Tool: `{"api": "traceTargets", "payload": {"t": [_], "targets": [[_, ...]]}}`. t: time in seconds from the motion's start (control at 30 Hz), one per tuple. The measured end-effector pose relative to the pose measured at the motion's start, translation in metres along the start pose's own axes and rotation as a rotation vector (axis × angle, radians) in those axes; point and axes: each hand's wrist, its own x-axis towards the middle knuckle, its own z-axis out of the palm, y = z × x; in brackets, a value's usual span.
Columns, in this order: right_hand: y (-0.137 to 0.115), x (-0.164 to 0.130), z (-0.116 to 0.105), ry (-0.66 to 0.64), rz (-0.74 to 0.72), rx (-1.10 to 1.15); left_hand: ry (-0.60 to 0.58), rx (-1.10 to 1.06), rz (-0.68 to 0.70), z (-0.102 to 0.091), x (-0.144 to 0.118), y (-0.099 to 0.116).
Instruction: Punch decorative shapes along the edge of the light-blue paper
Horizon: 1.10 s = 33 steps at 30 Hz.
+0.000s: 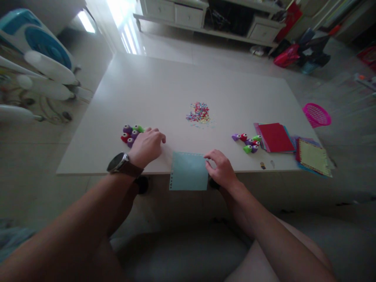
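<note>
At the near edge of the white counter, the right hand is pinning a light blue paper sheet that's overhanging the edge, fingers spread flat, while the left hand is resting loosely curled, holding nothing, beside small colourful plastic punches.

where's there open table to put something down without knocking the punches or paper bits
The far half of the table beyond the pile of paper bits is bare. So is the strip between that pile and the left cluster of punches. It is crowded at the right edge: the right punches, red paper stack and patterned sheets. The near edge holds the blue sheet and both hands.
</note>
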Motion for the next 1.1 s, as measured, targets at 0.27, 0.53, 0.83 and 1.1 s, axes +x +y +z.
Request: {"api": "traceTargets", "payload": {"t": [0.27,0.53,0.83,1.1], "targets": [[0.003,-0.001,0.004,-0.009,-0.040,0.005,0.029,-0.126,0.151,0.019,0.000,0.036],[0.000,-0.001,0.003,-0.069,-0.010,-0.007,-0.115,-0.200,0.176,0.038,0.000,0.051],[-0.002,-0.001,0.003,-0.135,0.034,-0.057,-0.173,-0.183,0.173,0.044,0.002,0.050],[0.033,0.003,-0.030,0.139,0.397,-0.449,-0.181,-0.154,0.105,0.040,0.004,0.042]]}}
